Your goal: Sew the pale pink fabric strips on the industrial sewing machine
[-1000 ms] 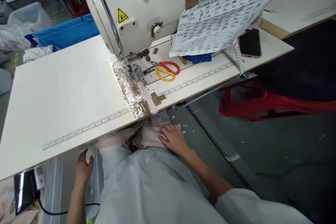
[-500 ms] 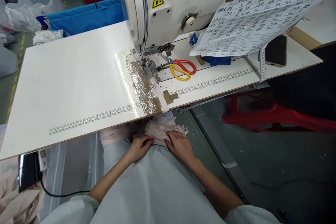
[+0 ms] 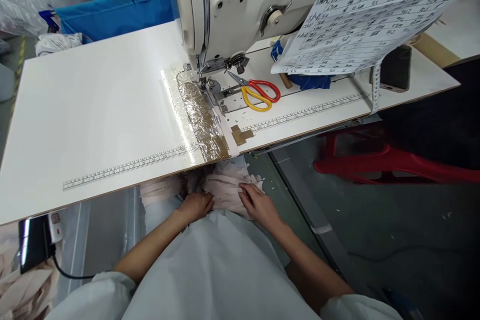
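Observation:
Pale pink fabric strips (image 3: 227, 187) lie bunched across my lap, just under the front edge of the sewing table (image 3: 112, 110). My left hand (image 3: 197, 205) is closed at their left side, its curled fingers gripping the near edge of the cloth. On the right side, my right hand (image 3: 258, 202) has thumb and fingers bent together on the strips. A narrow pink strip (image 3: 229, 135) runs from the sewing machine (image 3: 247, 5) over the table edge. The far end of the pile is hidden beneath the table.
Scissors with red and yellow handles (image 3: 258, 95) lie by the needle area. A handwritten sheet (image 3: 360, 25) hangs over the table's right side, near a dark phone (image 3: 395, 67). A plastic bin (image 3: 78, 240) stands below left; a red stool (image 3: 375, 162) is at right.
My left hand has shifted slightly left and its fingers are more curled. The right hand has moved slightly, its fingers drawn closer together at the strips. The view has tilted a little.

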Motion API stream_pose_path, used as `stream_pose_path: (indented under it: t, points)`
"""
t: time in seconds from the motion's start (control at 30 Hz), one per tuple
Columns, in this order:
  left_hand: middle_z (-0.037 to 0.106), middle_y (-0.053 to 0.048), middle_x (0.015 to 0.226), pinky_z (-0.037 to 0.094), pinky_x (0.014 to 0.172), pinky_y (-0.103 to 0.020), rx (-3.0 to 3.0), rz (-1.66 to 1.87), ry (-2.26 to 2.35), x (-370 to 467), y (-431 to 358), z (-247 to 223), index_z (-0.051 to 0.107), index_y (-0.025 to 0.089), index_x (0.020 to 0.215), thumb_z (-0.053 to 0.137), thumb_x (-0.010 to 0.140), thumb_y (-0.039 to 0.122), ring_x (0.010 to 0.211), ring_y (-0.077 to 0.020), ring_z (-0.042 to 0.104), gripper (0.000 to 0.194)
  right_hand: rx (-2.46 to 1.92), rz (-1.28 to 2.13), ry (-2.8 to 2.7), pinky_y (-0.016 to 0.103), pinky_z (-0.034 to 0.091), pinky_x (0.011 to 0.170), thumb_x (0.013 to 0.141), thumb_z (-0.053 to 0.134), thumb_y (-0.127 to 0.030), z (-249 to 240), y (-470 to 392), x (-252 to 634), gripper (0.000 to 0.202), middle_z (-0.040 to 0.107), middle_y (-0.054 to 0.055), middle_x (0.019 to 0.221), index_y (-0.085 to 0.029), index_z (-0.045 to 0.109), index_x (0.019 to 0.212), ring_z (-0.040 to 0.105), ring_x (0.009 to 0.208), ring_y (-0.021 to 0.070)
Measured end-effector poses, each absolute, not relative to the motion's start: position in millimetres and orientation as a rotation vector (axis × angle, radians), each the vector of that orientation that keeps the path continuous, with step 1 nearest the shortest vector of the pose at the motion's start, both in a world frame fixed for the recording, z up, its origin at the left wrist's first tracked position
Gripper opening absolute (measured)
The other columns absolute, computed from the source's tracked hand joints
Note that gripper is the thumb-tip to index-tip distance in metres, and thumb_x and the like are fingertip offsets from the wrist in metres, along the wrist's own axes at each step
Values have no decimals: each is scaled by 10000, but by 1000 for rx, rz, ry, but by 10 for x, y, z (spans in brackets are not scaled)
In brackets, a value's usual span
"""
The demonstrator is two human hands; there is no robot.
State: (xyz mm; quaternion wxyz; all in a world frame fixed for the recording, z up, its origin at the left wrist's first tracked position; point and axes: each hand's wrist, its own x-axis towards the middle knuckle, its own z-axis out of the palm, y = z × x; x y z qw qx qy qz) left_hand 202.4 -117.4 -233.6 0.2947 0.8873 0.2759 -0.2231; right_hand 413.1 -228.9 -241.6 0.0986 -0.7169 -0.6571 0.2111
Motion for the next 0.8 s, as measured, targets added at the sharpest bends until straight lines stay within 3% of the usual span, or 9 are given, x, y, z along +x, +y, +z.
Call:
stream_pose_path:
  t: [0.1, 0.3, 0.43, 0.63, 0.8]
  points:
    - [704, -138, 986, 528, 735, -363, 2323, -595, 766, 1996, -1183, -2352, 634, 138, 1078, 352, 962, 309, 873, -277, 681, 349, -2125, 607, -1992, 278, 443, 637, 970, 451, -295, -2392, -2135, 4130, 226, 611, 87, 1056, -186, 599, 1102, 620, 889, 219]
    - [695, -121, 1026, 519, 772, -329, 2264, -494, 821, 1992, -1199, -2381, 635, 140, 1100, 377, 954, 275, 901, -244, 669, 326, -2077, 617, -2193, 287, 396, 736, 950, 461, -212, -2264, -1871, 4166, 197, 634, 61, 876, -175, 628, 851, 605, 861, 217]
    - [668, -103, 1060, 516, 816, -320, 2252, -357, 825, 1983, -1202, -2396, 618, 157, 1143, 381, 953, 251, 962, -225, 643, 317, -2165, 626, -2185, 291, 381, 695, 939, 441, -176, -2213, -1784, 4287, 194, 647, 88, 864, -141, 618, 866, 611, 815, 220]
    - [594, -120, 1159, 487, 913, -356, 2294, -107, 673, 2056, -1165, -2390, 587, 172, 1218, 427, 942, 252, 1098, -238, 547, 329, -2048, 759, -2303, 266, 380, 708, 910, 524, -195, -2168, -1802, 4236, 110, 657, 46, 923, -180, 632, 926, 619, 847, 200]
    - [609, -114, 1014, 509, 760, -330, 2272, -104, 550, 2084, -1151, -2438, 650, 148, 1070, 423, 946, 283, 899, -221, 589, 292, -2092, 772, -2250, 271, 361, 652, 858, 503, -142, -2134, -1778, 4179, 132, 650, 70, 831, -163, 616, 793, 616, 776, 215]
